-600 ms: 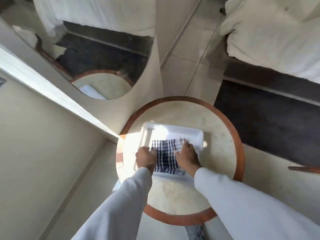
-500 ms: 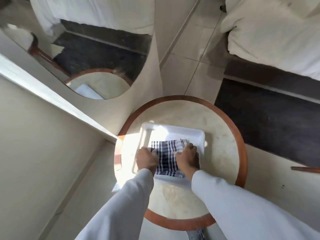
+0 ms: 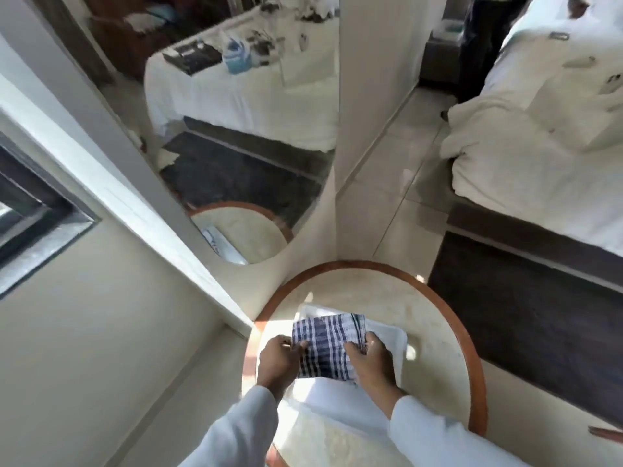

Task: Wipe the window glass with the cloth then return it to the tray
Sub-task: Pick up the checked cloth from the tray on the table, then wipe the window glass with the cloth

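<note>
Both hands are on the cloth (image 3: 328, 345), low in the frame just right of centre. The left hand (image 3: 279, 360) has its fingers curled shut on the cloth's left edge, thumb on top. The right hand (image 3: 372, 364) pinches the right edge, fingers folded round it. The cloth is a folded square, dark blue and white checks, stretched between the two hands over the tray (image 3: 396, 345). Whether its underside touches the tray I cannot tell.

The tray is white and shallow, and it sits on the round desk (image 3: 435, 332), pale stone top with a reddish-brown wooden rim. Sunlight falls bright across the tray's left side and the near desk top. Pale sleeves (image 3: 236, 429) run from the bottom edge up to both wrists.

At far left, the window (image 3: 30, 217) shows its dark frame set into a cream wall. A white sill or ledge (image 3: 111, 183) runs diagonally from the upper left down to the desk's edge. Centre top, a mirror (image 3: 242, 129) with a rounded lower end reflects a bed with small items on it, a dark rug and the desk's rim. On the right, a bed (image 3: 539, 136) with white bedding, and below it a dark rug (image 3: 526, 325) on a tiled floor (image 3: 404, 183).
</note>
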{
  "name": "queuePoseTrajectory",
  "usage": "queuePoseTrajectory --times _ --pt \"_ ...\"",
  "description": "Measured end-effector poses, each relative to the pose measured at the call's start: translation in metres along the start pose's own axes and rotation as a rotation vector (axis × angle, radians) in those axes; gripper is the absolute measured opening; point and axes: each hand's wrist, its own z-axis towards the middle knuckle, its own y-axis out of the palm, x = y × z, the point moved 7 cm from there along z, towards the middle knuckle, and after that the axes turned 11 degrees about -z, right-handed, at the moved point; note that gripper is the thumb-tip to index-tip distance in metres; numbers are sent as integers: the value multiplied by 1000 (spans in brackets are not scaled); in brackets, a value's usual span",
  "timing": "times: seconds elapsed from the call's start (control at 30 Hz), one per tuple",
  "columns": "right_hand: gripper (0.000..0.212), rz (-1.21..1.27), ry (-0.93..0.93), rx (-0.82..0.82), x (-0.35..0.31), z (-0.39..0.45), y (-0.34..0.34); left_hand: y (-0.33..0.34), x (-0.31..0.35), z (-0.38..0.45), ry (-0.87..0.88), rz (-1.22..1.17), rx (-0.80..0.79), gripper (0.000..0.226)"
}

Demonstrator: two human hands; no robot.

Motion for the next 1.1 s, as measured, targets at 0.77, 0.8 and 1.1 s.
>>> queuePoseTrajectory --times 0.77,0.8,1.1 --pt "62 249 -998 -309 -554 -449 -168 -509 326 -363 631 -382 443 13" --pt "76 251 -1035 -328 -569 -465 -164 -528 327 -375 634 -407 467 13" --pt "28 412 -958 -1022 -698 -557 -52 -680 324 -459 736 -563 724 35"
